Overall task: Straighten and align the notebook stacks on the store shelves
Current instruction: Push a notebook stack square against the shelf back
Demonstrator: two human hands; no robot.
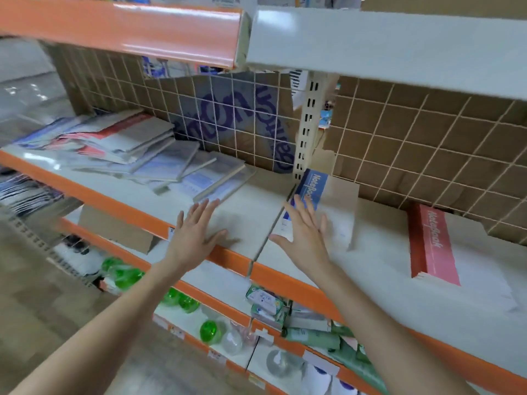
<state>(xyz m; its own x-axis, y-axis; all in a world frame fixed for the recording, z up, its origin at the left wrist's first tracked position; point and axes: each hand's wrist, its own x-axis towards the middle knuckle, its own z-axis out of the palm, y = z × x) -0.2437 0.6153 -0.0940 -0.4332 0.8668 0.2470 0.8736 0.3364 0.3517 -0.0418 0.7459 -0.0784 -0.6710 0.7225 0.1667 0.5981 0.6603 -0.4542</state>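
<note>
A store aisle with metal shelving: white shelf boards edged in orange, backed by a wire grid (399, 132) with brown cardboard (427, 155) behind it. The middle shelf (245, 220) runs across the view at a tilt, divided by a seam beside a perforated upright post (306, 124).

On the left section of this shelf lies a disordered heap of notebooks (122, 143), fanned out and overlapping at differing angles, some with red-and-white covers, others pale blue; the nearest ones slide toward the shelf's middle. On the right section, just past the seam, lies a blue notebook (309, 186) with a white cover area, lettered "NoteBook". Well apart from it, farther right, lies a red notebook stack (430, 243) with the same lettering.

The left hand (196, 232) is spread flat, fingers straight and slightly apart, over the bare shelf board just in front of the nearest loose notebooks; it grips nothing. The right hand (305, 226) is likewise spread with straight fingers, its fingertips over the near end of the blue notebook; whether it presses the cover or hovers above it cannot be told. It holds nothing.

On the lower shelf (228, 295) stand green plastic items (125, 276), clear rounded containers (232, 342) and green-and-white packets (266, 302). An upper shelf (370, 44) overhangs the scene.
</note>
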